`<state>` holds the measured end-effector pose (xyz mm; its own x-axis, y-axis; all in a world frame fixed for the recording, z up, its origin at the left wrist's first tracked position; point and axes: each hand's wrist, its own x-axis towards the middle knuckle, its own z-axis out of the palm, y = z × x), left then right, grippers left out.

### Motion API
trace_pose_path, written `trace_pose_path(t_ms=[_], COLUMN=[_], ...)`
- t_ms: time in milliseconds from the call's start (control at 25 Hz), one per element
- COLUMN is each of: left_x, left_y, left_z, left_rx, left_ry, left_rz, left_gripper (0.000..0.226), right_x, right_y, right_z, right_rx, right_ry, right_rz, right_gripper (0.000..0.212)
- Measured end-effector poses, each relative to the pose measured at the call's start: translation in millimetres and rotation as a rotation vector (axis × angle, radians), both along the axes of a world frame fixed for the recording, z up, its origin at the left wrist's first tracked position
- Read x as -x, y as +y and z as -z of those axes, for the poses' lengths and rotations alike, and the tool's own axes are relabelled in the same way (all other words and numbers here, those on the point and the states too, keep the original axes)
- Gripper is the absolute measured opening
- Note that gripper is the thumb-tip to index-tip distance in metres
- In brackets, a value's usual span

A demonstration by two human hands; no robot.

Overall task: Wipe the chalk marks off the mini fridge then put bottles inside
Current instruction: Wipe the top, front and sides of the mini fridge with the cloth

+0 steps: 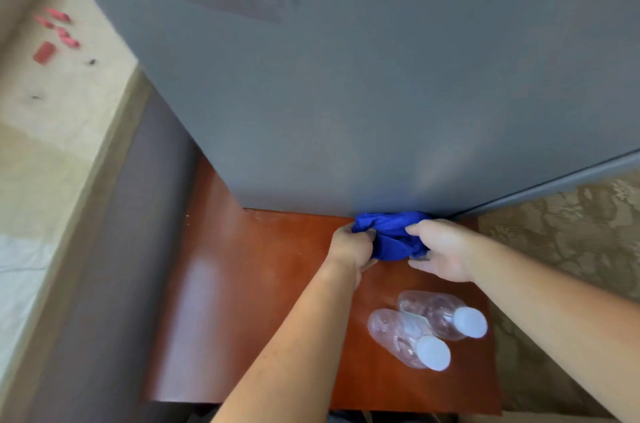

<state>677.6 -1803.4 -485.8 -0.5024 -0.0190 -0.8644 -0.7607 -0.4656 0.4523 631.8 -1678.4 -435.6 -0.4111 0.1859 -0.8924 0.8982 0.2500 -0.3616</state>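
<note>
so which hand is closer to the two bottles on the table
Right. The right hand grips the blue cloth just above the bottles, almost over the upper one. The left hand holds the cloth's other end, farther to their upper left.

There is one view only, from a wide-angle camera on the person's head. It looks forward and steeply down, so the grey mini fridge (346, 93) rises close ahead and fills the upper frame, its sides leaning with the lens. Below the fridge the red-brown table (242, 284) runs toward the camera, its near edge low in the frame. Both forearms enter from the bottom. Left of the fridge lies a pale ledge, right of it patterned carpet.
</note>
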Motion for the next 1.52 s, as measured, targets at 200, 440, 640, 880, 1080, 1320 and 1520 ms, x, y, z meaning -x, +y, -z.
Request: trace_pose_path(t_ms=[200,440,640,880,1080,1320,1520], left_x=[-29,-55,-58,-43,-21,-5,-17], left_y=[-92,-178,-181,-100,9,127,133], left_z=[-15,-33,-39,-59,-107,-177,-252], left_rx=[0.152,0.377,0.459,0.373,0.359,0.24,0.262], left_ry=[0.04,0.116,0.131,0.162,0.234,0.313,0.6], left_rz=[-0.264,-0.445,-0.396,-0.373,-0.258,-0.206,-0.278], left_gripper=[0.023,0.029,0.023,0.021,0.017,0.012,0.014], right_x=[-11,-38,-49,-38,-25,-20,-22], right_y=[-98,-206,-210,-125,2,123,146], right_z=[-12,-26,-33,-62,-103,-169,-236], right_rx=[0.027,0.184,0.267,0.343,0.464,0.462,0.534], right_ry=[-0.041,0.019,0.04,0.081,0.144,0.342,0.645], right_rz=[-0.279,-0.357,-0.247,-0.063,0.106,0.22,0.137], right_gripper=[0.041,0.044,0.045,0.041,0.035,0.032,0.02])
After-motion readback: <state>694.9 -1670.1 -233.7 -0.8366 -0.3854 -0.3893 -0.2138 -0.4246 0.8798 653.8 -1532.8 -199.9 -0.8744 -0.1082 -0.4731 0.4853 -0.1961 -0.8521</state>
